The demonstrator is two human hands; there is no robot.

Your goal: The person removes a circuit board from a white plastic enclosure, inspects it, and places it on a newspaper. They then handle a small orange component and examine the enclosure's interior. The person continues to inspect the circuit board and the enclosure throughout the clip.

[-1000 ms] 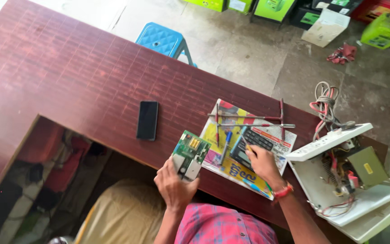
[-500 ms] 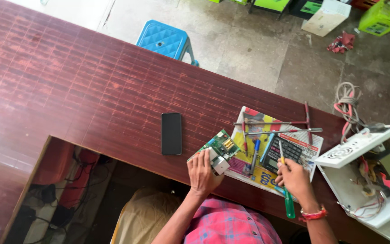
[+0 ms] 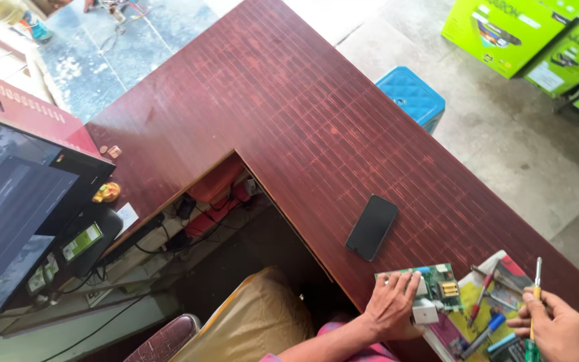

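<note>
My left hand (image 3: 390, 305) rests flat on a green circuit board (image 3: 437, 285) that lies at the near edge of the dark red wooden desk (image 3: 289, 127). A white block part sits on the board beside my fingers. My right hand (image 3: 557, 328) holds a screwdriver (image 3: 535, 295) with a yellow and green handle, shaft pointing up. Under and between the hands lies a colourful magazine (image 3: 497, 302) with red and blue tools on it.
A black phone (image 3: 372, 226) lies face down on the desk left of the board. A dark monitor (image 3: 15, 208) stands at the far left. A blue plastic stool (image 3: 410, 97) and green cartons (image 3: 510, 30) stand on the floor beyond the desk.
The view has swung left, bringing the monitor in and pushing the work to the lower right. My right hand has lifted the screwdriver upright. My left hand stays on the board.
</note>
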